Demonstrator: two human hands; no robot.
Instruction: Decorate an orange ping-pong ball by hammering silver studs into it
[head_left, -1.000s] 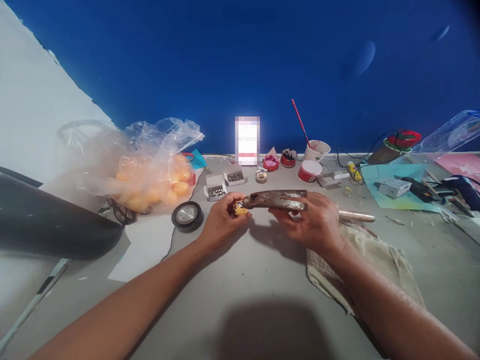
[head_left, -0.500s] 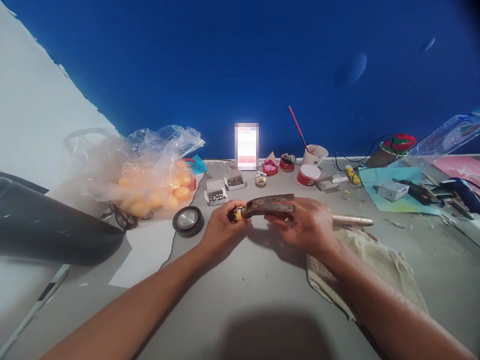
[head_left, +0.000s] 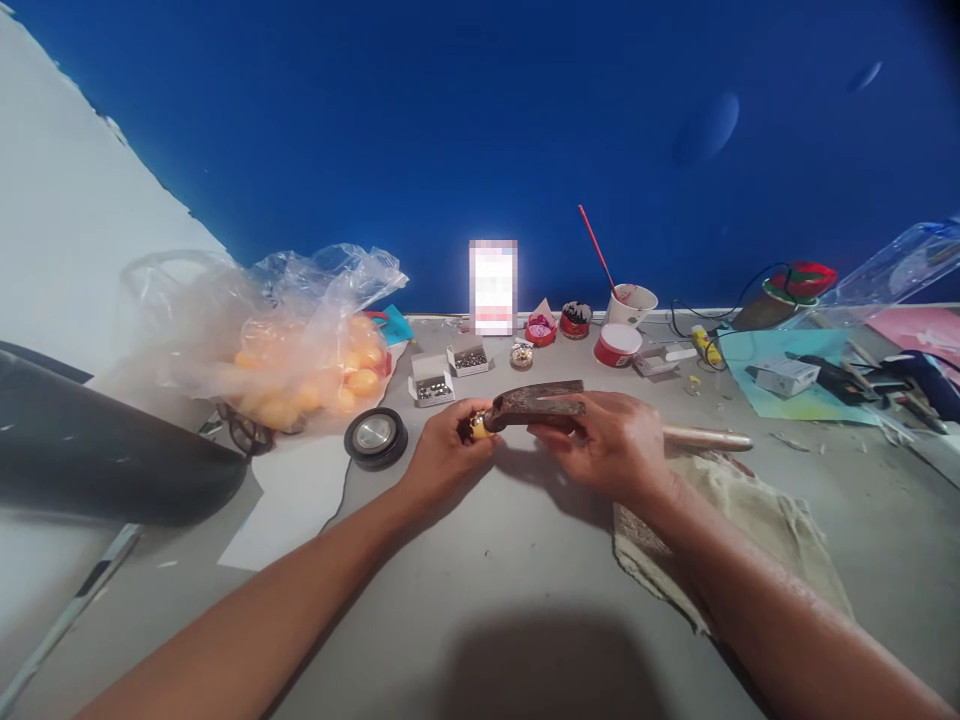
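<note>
Head view: left hand point(head_left: 452, 443) closed around yellow ball point(head_left: 478, 426); right hand point(head_left: 616, 445) grips hammer point(head_left: 536, 403).

Grey tabletop point(head_left: 480, 620) w/ beige cloth point(head_left: 750, 530), blk round lid point(head_left: 375, 437), red-rimmed tub point(head_left: 618, 345), wht cup point(head_left: 632, 304), 2 sm. open boxes point(head_left: 451, 370).

One hammer point(head_left: 536, 403) and one small yellow ball point(head_left: 480, 426). Two open boxes of shiny bits point(head_left: 433, 388), one round black disc point(head_left: 376, 438), one silvery ball point(head_left: 521, 355). Two small red containers point(head_left: 576, 321), one red tub point(head_left: 618, 346), one paper cup point(head_left: 631, 306), one red stick point(head_left: 596, 250). One cloth point(head_left: 739, 530), one clear bag point(head_left: 322, 275); its orange balls point(head_left: 362, 382) overlap too much to count.
</note>
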